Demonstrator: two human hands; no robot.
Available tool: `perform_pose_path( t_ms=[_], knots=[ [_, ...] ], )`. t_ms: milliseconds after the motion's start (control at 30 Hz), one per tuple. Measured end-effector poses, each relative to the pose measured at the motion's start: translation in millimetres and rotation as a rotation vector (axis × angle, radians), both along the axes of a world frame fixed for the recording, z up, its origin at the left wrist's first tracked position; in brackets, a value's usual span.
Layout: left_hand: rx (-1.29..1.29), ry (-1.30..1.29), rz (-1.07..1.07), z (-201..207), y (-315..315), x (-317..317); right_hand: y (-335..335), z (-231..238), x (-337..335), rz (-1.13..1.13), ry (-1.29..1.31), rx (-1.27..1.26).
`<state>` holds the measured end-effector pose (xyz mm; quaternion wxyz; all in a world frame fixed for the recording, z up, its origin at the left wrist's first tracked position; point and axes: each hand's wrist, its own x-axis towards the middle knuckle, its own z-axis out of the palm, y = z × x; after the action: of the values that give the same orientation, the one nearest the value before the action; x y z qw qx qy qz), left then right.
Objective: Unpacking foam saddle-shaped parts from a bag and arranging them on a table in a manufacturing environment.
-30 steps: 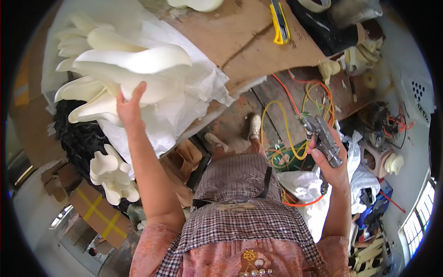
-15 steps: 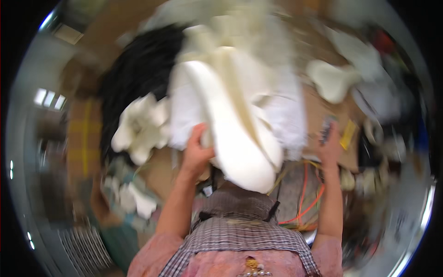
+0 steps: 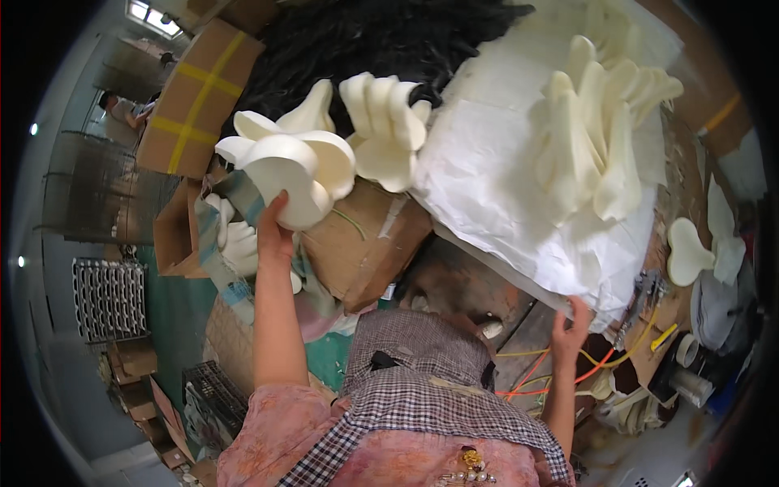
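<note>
My left hand (image 3: 276, 230) is closed on the edge of a cream-white foam pad (image 3: 278, 174), broad and rounded like a bicycle saddle's padding. That pad rests against several similar foam pads (image 3: 312, 105) heaped on a brown cardboard box. Just to their right, more ribbed-looking stacked pads (image 3: 388, 126) stand close together. My right hand (image 3: 570, 322) is at the front edge of a white sheet (image 3: 487, 162), its fingers bent but apart, with no object visible in them. A cluster of upright foam pads (image 3: 592, 134) stands on the sheet's right part.
A heap of black material (image 3: 341, 40) lies at the back. Right of the sheet are a single pad (image 3: 688, 252), a grey metal tool (image 3: 645, 292) and a roll of tape (image 3: 687, 351). Orange and yellow hoses (image 3: 596, 369) loop beneath my right hand. Another person (image 3: 123, 118) sits far left.
The view has swung left. The large pad in front of me is now over at the left pile in my left hand. My right hand has come to the sheet's front edge.
</note>
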<state>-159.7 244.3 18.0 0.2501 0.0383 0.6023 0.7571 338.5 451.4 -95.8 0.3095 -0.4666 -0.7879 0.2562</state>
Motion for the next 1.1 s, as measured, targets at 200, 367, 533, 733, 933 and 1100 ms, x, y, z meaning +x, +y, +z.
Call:
perform_pose_path(
  t_ms=[200, 367, 533, 733, 933, 1100],
  knots=[
    [0.28, -0.107, 0.051, -12.2, -47.4, -112.7, 17.7, -35.5, -167.7, -0.023, 0.523, -0.915],
    [0.267, -0.097, -0.082, -28.8, -54.3, -147.0, 76.0, -23.4, -315.7, 0.04, 0.65, -1.069],
    [-0.047, 0.062, -0.278, -15.7, 24.8, -143.0, 116.8, -51.7, -414.9, 0.198, 0.536, -1.273],
    [-0.798, 0.639, -0.317, -29.8, 71.7, -163.3, 107.3, -66.4, -467.3, 0.346, 0.187, -1.596],
    [-0.568, 0.55, -0.371, -37.7, 64.6, -168.7, 97.3, -72.3, -475.8, 0.564, 0.664, -1.369],
    [-0.562, 0.604, -0.29, -16.3, 15.7, -152.5, 69.1, 17.7, -464.4, 0.449, 0.562, -1.283]
  ],
)
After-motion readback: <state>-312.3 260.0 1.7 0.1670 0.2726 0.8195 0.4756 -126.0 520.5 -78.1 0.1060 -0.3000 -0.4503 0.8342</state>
